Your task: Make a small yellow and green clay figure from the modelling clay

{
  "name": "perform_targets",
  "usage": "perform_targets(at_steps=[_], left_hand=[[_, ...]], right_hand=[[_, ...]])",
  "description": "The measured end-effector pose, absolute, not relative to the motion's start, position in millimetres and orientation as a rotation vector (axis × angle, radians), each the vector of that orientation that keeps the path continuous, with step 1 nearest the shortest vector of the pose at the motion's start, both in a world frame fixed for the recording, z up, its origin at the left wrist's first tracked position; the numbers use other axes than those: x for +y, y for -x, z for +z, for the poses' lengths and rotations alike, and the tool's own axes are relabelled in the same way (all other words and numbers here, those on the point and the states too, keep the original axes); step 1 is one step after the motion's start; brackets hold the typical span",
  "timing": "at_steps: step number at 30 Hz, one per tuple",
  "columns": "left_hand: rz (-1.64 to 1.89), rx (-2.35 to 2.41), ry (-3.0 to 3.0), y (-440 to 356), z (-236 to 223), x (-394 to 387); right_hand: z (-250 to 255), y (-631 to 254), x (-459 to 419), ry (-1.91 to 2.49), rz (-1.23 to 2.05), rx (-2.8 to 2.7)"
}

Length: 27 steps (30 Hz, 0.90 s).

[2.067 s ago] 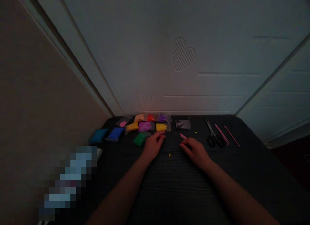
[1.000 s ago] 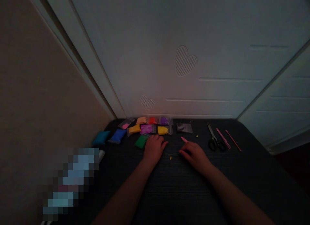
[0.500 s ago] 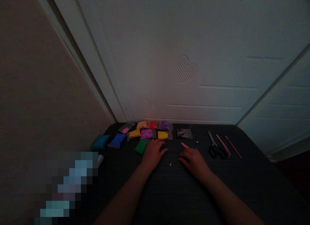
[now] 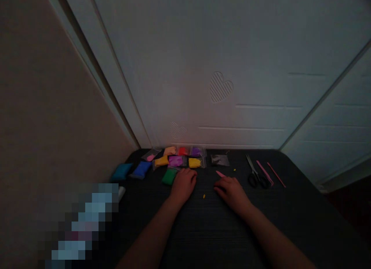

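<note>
Both my hands rest on a dark table (image 4: 208, 230) in dim light. My left hand (image 4: 183, 185) lies palm down with its fingers slightly bent, and its fingertips touch a green clay packet (image 4: 169, 176). My right hand (image 4: 232, 192) lies flat with its fingers pointing left and holds nothing. A short pink stick (image 4: 220, 173) lies just beyond its fingertips. A tiny yellow crumb (image 4: 204, 196) sits on the table between the hands.
Several clay packets lie in rows at the back: teal (image 4: 121, 171), blue (image 4: 141, 169), yellow (image 4: 194, 163), purple (image 4: 175, 161), red (image 4: 182, 151). Black scissors (image 4: 255, 171) and two pink tools (image 4: 264, 171) lie to the right. A white panelled wall rises behind.
The view has tilted slightly. My left hand has drawn back a little from the yellow packet and settled beside the green one. My right hand has barely moved.
</note>
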<state>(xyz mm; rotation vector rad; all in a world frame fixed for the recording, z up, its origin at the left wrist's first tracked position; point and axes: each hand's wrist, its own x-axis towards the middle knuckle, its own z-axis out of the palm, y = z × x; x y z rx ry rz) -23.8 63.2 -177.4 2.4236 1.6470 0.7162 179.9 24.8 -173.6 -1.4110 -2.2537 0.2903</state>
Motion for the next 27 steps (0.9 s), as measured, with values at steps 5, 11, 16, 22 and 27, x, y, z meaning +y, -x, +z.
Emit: perform_targets(at_steps=[5, 11, 16, 22, 27], left_hand=[[0.727, 1.609, -2.48, 25.4, -179.4, 63.6], [0.715, 1.628, -2.488, 23.6, -177.3, 62.1], [0.776, 1.637, -2.454, 20.5, -174.6, 60.2], [0.841, 1.647, -2.418, 20.4, -173.4, 59.4], [0.868, 1.628, -2.406, 21.3, -172.8, 60.3]], right_hand=[[-173.7, -180.3, 25.5, 1.41, 0.265, -2.258], [-173.9, -180.2, 25.3, 1.402, 0.27, -2.247], [-173.6, -180.2, 25.3, 1.411, 0.264, -2.253], [-172.9, -178.3, 24.9, 1.444, 0.247, -2.257], [-174.9, -175.5, 24.6, 1.452, 0.217, -2.262]])
